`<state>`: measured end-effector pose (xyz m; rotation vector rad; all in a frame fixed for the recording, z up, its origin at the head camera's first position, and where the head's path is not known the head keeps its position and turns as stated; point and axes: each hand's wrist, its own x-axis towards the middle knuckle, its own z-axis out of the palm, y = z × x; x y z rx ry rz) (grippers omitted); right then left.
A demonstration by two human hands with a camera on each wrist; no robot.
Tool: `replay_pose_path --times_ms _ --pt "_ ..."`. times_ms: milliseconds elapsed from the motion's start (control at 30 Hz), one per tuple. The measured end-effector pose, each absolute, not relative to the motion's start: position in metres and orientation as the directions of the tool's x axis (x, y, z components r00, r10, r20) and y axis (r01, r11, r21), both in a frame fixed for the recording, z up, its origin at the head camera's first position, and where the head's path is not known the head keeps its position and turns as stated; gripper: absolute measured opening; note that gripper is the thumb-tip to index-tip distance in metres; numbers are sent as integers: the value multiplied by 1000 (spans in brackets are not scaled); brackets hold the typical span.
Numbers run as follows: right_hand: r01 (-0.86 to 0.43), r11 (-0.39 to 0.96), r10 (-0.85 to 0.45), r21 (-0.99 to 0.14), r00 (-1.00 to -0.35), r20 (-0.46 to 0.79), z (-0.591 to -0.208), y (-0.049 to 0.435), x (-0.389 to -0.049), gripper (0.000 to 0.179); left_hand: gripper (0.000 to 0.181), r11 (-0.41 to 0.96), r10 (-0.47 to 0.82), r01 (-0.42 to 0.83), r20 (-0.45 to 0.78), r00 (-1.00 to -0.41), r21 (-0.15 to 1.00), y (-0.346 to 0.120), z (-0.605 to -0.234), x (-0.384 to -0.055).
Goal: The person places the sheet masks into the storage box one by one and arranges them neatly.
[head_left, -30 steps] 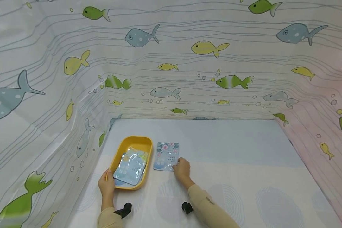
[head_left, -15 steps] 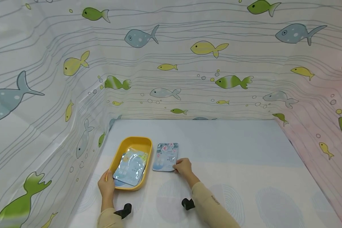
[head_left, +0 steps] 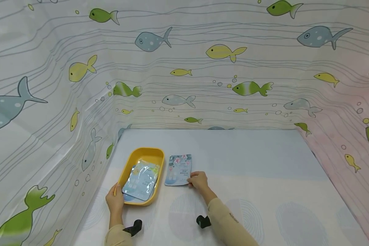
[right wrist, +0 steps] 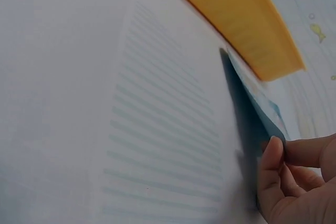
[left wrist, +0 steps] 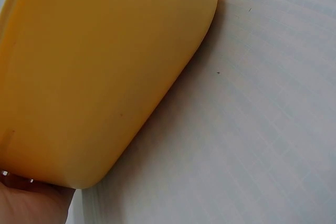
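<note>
A yellow plastic tray [head_left: 152, 157] stands on the table at the left, with a few flat sachets [head_left: 142, 181] stacked in it. My left hand [head_left: 114, 200] grips its left rim; in the left wrist view the hand [left wrist: 34, 205] shows only partly, beside the tray's wall [left wrist: 105, 66]. Right of the tray is a pale blue sachet [head_left: 179, 169] printed with pink flowers. My right hand [head_left: 199, 180] pinches its lower right edge. From the right wrist, thumb and fingers [right wrist: 272, 153] hold the sachet [right wrist: 260, 103] with that edge lifted off the table.
A pale patterned cloth [head_left: 249, 160] covers the table. Fish-printed curtain [head_left: 203, 75] encloses the back and both sides. Black wrist mounts [head_left: 203, 221] stick out inward from both forearms. The tray's wall [right wrist: 241, 19] is close beside the sachet's far end.
My right hand has shifted slightly to the right and its pinch on the sachet's edge shows more plainly. The sachet has moved a little toward me. My left hand and the tray stay put.
</note>
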<state>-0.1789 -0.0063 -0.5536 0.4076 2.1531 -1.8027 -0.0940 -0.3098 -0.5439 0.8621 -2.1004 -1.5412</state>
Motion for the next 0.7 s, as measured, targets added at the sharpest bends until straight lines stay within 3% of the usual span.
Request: replay_pose_path --times_ms 700 --pt "294 -3 -51 -956 -955 -294 -528 4 -173 37 48 188 -672 -245 -57 -738 951 -310 -546 -95"
